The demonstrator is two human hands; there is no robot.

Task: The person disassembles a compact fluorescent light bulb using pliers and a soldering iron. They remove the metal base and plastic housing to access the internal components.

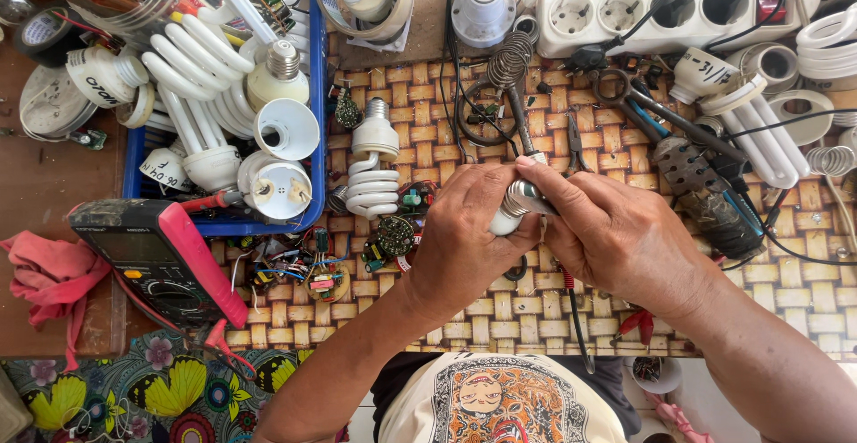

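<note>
A small bulb base (518,204) with a metal screw cap sits pinched between both hands over the woven mat (428,318). Left of the hands lie a spiral lamp (372,171), loose circuit boards (393,236), a multimeter (156,260) and a blue basket (314,95) of lamps; beyond them sits a power strip (661,1). The left hand (464,242) and right hand (616,233) curl closed round the base, knuckles up, wrists angled inward.

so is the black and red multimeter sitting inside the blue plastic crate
No, the black and red multimeter lies on the table outside the blue plastic crate, just below the crate's front edge.
</note>
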